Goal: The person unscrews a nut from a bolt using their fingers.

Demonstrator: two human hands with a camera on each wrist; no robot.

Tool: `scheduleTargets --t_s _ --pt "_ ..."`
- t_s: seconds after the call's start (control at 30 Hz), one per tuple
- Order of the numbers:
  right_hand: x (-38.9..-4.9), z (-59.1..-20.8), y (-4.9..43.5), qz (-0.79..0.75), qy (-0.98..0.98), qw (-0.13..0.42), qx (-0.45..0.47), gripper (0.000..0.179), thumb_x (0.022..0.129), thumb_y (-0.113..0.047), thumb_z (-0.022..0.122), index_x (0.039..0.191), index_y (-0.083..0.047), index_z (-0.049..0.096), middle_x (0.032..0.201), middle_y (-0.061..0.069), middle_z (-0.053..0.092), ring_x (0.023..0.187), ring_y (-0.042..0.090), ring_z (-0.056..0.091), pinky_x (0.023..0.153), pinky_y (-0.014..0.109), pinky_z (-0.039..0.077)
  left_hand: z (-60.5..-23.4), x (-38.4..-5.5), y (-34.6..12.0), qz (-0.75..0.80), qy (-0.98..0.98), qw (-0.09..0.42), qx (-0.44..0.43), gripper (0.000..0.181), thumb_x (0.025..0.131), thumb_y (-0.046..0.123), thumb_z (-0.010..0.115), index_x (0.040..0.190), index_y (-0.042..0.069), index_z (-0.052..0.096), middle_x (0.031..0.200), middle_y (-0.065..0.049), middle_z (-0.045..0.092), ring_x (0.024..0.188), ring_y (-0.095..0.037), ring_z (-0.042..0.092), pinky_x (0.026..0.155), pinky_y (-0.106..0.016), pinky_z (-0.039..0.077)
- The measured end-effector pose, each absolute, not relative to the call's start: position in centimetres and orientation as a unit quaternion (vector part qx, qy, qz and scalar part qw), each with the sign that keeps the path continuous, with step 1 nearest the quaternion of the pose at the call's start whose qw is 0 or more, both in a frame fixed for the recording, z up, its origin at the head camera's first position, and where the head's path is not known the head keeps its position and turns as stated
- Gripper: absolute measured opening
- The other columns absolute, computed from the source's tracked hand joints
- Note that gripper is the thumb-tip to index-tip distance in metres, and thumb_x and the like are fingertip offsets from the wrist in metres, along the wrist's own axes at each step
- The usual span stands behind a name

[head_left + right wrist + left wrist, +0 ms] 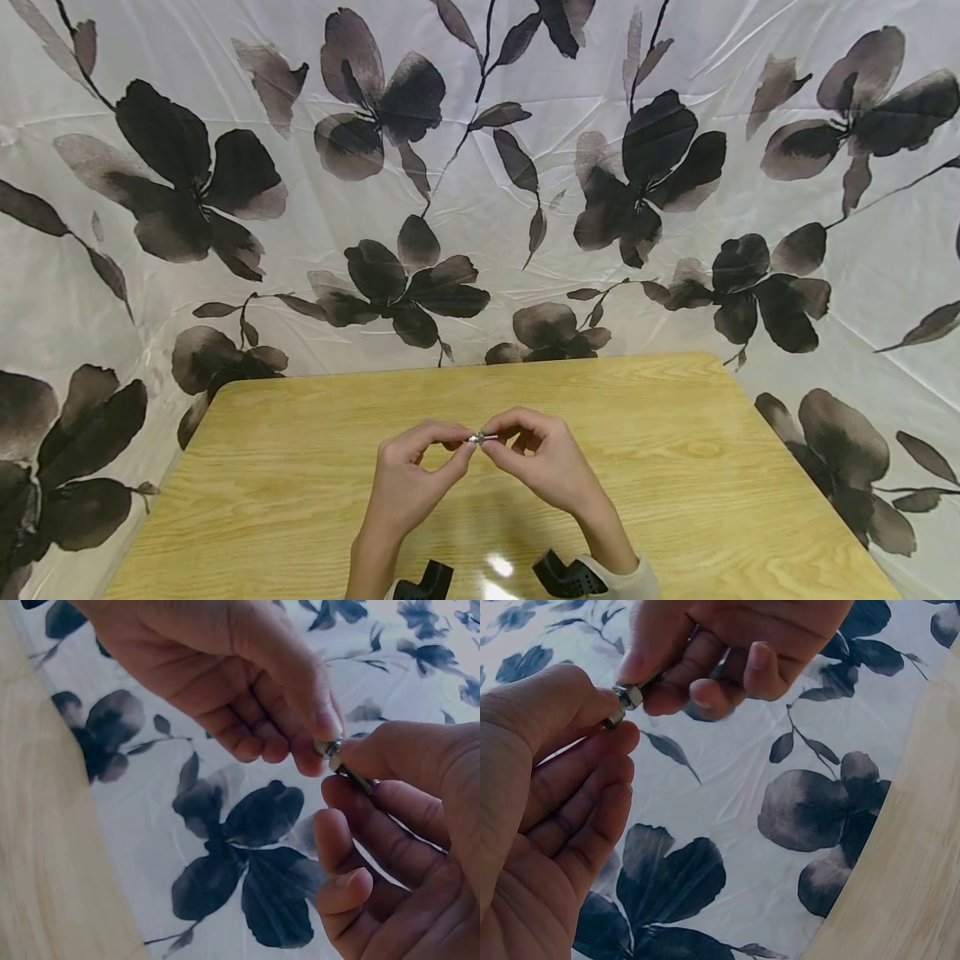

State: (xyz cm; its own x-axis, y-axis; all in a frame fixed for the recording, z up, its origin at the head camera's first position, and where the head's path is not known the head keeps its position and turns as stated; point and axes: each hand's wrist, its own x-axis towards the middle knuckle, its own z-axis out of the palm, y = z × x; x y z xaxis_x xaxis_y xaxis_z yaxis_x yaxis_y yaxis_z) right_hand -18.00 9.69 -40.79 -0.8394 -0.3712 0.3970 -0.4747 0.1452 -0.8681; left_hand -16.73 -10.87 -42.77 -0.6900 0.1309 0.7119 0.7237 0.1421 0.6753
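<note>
one bolt [491, 437] is held over the table [285, 500], its left end partly hidden by the left hand [412, 475], its shank by the right hand [551, 467]. one nut [631, 696] can be made out; whether another is covered cannot be told. the long axis is held nearly level, left to right, the threaded end pointed right. the bolt is pinched between thumb and fingers of both hands. two black mounts [566, 577] are seen at the wrists, the left cut off below. behind, a flowered cloth [525, 292] is hung.
</note>
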Motion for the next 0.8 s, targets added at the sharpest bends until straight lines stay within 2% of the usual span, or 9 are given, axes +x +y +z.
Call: scheduleTargets --t_s 0.2,0.33,0.53,0.7,0.8 --pt "-17.98 -40.71 10.03 0.61 -0.723 0.075 0.315 0.017 0.095 -0.004 0.072 0.11 -0.01 0.072 0.108 0.011 0.073 0.094 0.02 0.066 0.076 0.028 0.052 -42.74 -16.89 -10.62 -0.584 -0.708 0.259 -0.301 0.022 0.084 -0.009 0.078 0.098 0.008 0.077 0.089 -0.008 0.077 0.081 -0.014 0.071 0.075 -0.026 0.061" --pt "-17.9 -40.42 10.11 0.614 -0.729 0.084 0.291 0.021 0.096 -0.004 0.071 0.116 -0.009 0.071 0.112 0.011 0.072 0.104 0.021 0.066 0.079 0.029 0.055 -42.84 -16.97 -10.6 -0.588 -0.706 0.259 -0.299 0.022 0.084 -0.009 0.078 0.098 0.008 0.077 0.089 -0.009 0.077 0.081 -0.013 0.07 0.076 -0.025 0.061" --pt "-17.9 -40.14 10.06 0.594 -0.774 0.038 0.219 0.012 0.099 -0.021 0.07 0.105 -0.015 0.079 0.101 0.005 0.077 0.089 0.013 0.068 0.07 0.027 0.056 -42.8 -16.94 -10.66 -0.588 -0.701 0.265 -0.303 0.022 0.084 -0.009 0.078 0.099 0.007 0.077 0.09 -0.01 0.077 0.082 -0.013 0.071 0.077 -0.022 0.06" --pt "-18.01 -40.12 10.15 0.586 -0.778 0.01 0.226 0.013 0.1 -0.021 0.07 0.099 -0.014 0.081 0.096 0.01 0.078 0.081 0.013 0.068 0.063 0.026 0.055 -42.8 -16.97 -10.56 -0.583 -0.699 0.273 -0.313 0.024 0.084 -0.01 0.078 0.1 0.008 0.077 0.091 -0.01 0.077 0.082 -0.013 0.071 0.077 -0.022 0.06" --pt "-17.98 -40.09 10.22 0.585 -0.778 0.009 0.227 0.012 0.099 -0.021 0.07 0.099 -0.014 0.081 0.096 0.007 0.078 0.077 0.012 0.066 0.061 0.025 0.053 -42.75 -16.92 -10.5 -0.581 -0.7 0.272 -0.314 0.024 0.084 -0.009 0.078 0.1 0.008 0.078 0.091 -0.01 0.077 0.082 -0.013 0.071 0.076 -0.022 0.06"
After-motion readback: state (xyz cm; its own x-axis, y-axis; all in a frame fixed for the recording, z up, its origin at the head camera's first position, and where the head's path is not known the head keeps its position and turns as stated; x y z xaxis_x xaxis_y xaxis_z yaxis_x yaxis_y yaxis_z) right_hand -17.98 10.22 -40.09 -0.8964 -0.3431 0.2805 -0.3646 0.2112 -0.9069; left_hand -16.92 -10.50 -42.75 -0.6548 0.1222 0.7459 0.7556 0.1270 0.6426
